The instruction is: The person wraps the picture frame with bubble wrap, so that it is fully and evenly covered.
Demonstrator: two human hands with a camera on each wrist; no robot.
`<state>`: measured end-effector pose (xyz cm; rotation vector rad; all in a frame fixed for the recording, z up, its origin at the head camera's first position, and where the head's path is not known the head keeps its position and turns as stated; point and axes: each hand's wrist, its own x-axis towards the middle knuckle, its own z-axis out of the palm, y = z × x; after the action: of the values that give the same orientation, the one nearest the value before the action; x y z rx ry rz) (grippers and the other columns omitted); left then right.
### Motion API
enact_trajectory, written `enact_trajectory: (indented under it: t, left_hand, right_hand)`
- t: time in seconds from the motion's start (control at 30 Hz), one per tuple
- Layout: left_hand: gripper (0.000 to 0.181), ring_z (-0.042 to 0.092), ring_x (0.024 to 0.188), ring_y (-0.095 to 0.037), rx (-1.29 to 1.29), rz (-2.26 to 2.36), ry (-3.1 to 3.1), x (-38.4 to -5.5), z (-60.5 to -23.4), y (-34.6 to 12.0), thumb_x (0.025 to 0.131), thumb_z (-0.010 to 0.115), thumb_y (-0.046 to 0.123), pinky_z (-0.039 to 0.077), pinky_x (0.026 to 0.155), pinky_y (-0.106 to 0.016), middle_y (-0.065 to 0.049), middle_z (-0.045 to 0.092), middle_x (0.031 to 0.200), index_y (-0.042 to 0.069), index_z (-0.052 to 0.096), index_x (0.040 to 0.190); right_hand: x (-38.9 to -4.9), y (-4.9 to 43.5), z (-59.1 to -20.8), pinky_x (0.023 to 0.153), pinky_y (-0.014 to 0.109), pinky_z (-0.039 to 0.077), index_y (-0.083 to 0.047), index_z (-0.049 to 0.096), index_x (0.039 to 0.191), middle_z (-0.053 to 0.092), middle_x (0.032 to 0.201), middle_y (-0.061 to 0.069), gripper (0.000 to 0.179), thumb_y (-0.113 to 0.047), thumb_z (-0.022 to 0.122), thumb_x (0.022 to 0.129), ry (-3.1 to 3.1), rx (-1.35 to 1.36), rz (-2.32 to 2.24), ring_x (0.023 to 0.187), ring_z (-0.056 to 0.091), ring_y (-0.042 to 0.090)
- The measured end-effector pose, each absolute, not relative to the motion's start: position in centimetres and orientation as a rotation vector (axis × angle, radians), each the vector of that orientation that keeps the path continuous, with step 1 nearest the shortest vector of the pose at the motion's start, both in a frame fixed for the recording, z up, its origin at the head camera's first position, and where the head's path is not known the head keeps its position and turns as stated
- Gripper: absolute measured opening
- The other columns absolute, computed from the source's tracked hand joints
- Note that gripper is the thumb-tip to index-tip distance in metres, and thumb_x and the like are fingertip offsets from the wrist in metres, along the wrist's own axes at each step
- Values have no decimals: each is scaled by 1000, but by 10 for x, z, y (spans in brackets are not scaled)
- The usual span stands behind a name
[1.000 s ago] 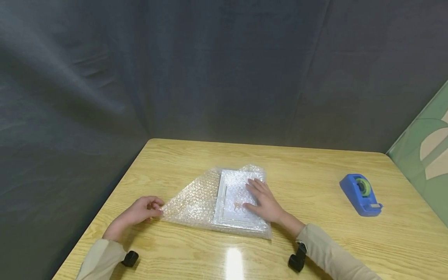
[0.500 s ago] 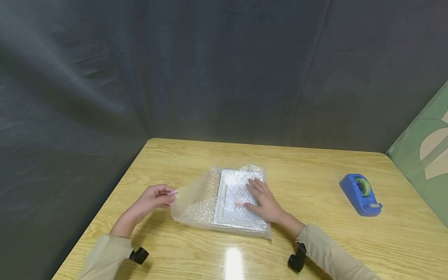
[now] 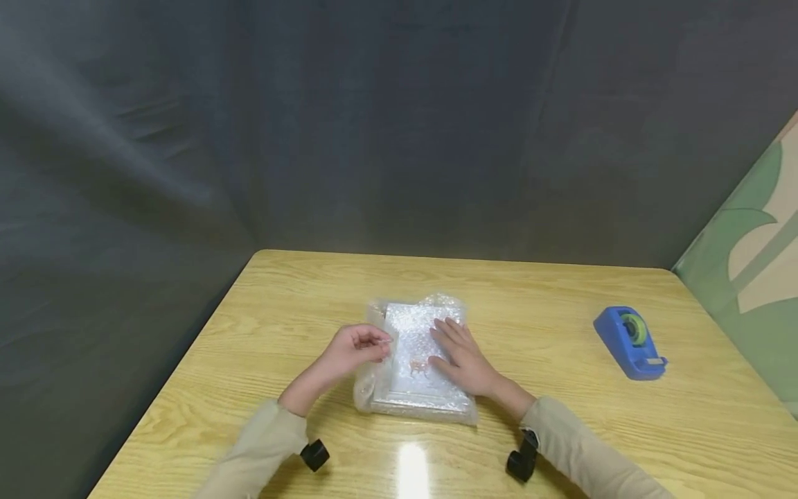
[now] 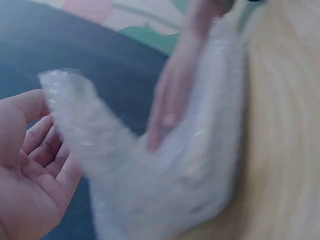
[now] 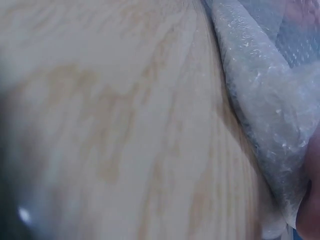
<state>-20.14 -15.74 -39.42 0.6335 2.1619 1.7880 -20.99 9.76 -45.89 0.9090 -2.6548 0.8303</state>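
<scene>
A pale picture frame [image 3: 416, 385] with a small orange figure lies flat inside clear bubble wrap [image 4: 200, 165]. My left hand [image 3: 360, 346] pinches the free edge of the wrap and holds it raised over the frame's left side. In the left wrist view that flap stands up from my fingers [image 4: 45, 145] and curves down to the wrapped frame. My right hand [image 3: 464, 359] rests with spread, straight fingers on the frame's right half, over the wrap. The right wrist view shows the bulging wrapped side [image 5: 265, 95] along the wood.
A blue tape dispenser [image 3: 631, 344] with a green roll stands at the right on the wooden table [image 3: 530, 298]. Dark curtain [image 3: 399, 138] hangs behind and to the left. A green and beige patterned panel [image 3: 754, 235] borders the right side.
My left hand has lifted the bubble wrap's left flap and carried it right, over the frame. My right hand stays on the frame. The head view has shifted slightly.
</scene>
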Motion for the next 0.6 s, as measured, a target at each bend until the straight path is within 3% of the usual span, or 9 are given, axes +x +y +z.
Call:
enact_trajectory:
  t: [0.13, 0.23, 0.6]
  left_hand:
    - [20, 58, 75, -9, 739, 1683, 2291, -201, -411, -133, 85, 62, 10, 52, 69, -25, -8, 64, 86, -5, 63, 98]
    - [17, 57, 77, -7, 769, 1581, 2370, -199, -423, -121, 84, 64, 14, 51, 69, -21, -6, 65, 86, 0, 66, 94]
    - [16, 56, 69, 0, 878, 1272, 2477, -191, -431, -101, 77, 72, 18, 49, 66, -16, 7, 63, 76, 8, 67, 88]
  right_hand:
    - [-209, 97, -459, 104, 62, 13, 7, 44, 128, 35, 138, 25, 45, -16, 51, 91, -2643, 902, 836, 130, 23, 42]
    - [-209, 95, -458, 104, 62, 12, 7, 44, 129, 34, 139, 24, 44, -15, 49, 91, -2648, 905, 850, 130, 23, 42]
    - [-210, 100, -457, 106, 59, 11, 4, 40, 133, 30, 143, 21, 60, -35, 51, 89, -2729, 916, 722, 133, 19, 40]
